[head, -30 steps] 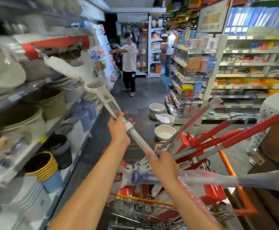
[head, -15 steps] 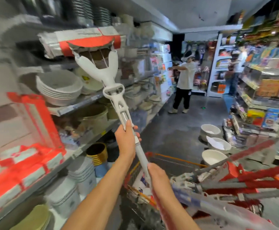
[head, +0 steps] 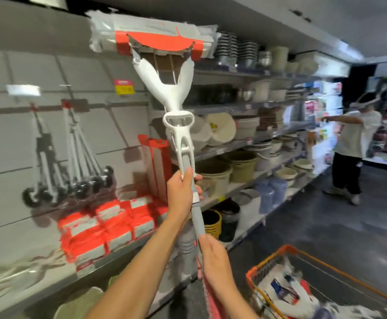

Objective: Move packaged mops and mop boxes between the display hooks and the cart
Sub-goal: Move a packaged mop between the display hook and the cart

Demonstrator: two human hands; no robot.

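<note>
I have swung the packaged mop [head: 176, 107] up from the cart [head: 280, 252] toward the display wall [head: 49, 72]. My left hand [head: 181, 194] and right hand [head: 215, 256] each grip its handle, head raised, ready for hanging.

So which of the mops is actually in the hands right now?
The mop with the red-and-grey wrapped head, raised overhead; both hands grip its pole. The others hang on the wall.
</note>
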